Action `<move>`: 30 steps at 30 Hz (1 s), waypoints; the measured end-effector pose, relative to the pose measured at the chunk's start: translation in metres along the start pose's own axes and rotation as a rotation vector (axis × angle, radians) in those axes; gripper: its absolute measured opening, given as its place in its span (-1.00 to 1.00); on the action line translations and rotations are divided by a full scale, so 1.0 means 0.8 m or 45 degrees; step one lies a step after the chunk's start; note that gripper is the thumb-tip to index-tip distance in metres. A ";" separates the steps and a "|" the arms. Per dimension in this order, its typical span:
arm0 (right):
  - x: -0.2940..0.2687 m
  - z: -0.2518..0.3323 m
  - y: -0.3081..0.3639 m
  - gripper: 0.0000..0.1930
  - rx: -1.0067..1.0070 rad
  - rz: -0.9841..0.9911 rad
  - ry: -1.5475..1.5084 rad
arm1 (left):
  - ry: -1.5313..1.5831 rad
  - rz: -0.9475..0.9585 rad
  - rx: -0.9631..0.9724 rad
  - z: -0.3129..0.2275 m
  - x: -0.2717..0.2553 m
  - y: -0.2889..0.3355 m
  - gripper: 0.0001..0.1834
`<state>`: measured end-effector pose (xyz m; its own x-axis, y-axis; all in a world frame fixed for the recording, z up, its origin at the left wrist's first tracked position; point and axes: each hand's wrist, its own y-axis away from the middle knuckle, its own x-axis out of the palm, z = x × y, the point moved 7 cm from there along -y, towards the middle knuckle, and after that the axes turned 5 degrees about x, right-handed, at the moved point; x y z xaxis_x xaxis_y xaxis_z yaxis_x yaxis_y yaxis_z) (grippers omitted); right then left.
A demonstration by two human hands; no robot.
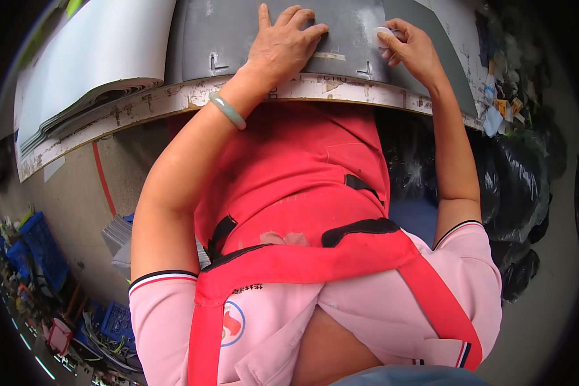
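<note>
My left hand lies on a dark grey sheet with its fingers spread, and a pale green bangle circles that wrist. To its right, my right hand pinches a small white rounded piece between thumb and fingers, over the right part of the sheet. What the piece is made of I cannot make out. Whitish smudges show on the sheet. Dark corner marks and a short pale strip are near its front edge.
A stack of large pale sheets, curled over at one side, rests on the left of the worn white table edge. Black plastic bags stand on the floor at right. Blue crates and clutter are at lower left.
</note>
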<state>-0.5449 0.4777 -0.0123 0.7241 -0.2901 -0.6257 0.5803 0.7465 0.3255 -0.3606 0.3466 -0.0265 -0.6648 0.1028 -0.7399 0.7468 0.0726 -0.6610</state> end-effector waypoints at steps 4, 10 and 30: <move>-0.022 -0.007 -0.080 -0.78 -0.176 -0.276 -0.003 | 0.018 0.268 -0.155 0.009 0.025 0.007 -0.68; -0.033 0.015 -0.140 -0.81 -0.348 -0.475 0.261 | 0.029 0.295 -0.183 0.008 0.024 0.005 -0.67; -0.037 0.002 -0.154 -0.91 -0.522 -0.054 -0.696 | 0.043 0.273 -0.194 0.007 0.023 -0.001 -0.67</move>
<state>-0.6374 0.3931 -0.0328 0.8507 -0.5040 -0.1494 0.5020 0.8632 -0.0537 -0.3734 0.3430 -0.0402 -0.4923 0.1652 -0.8546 0.8658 0.1939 -0.4613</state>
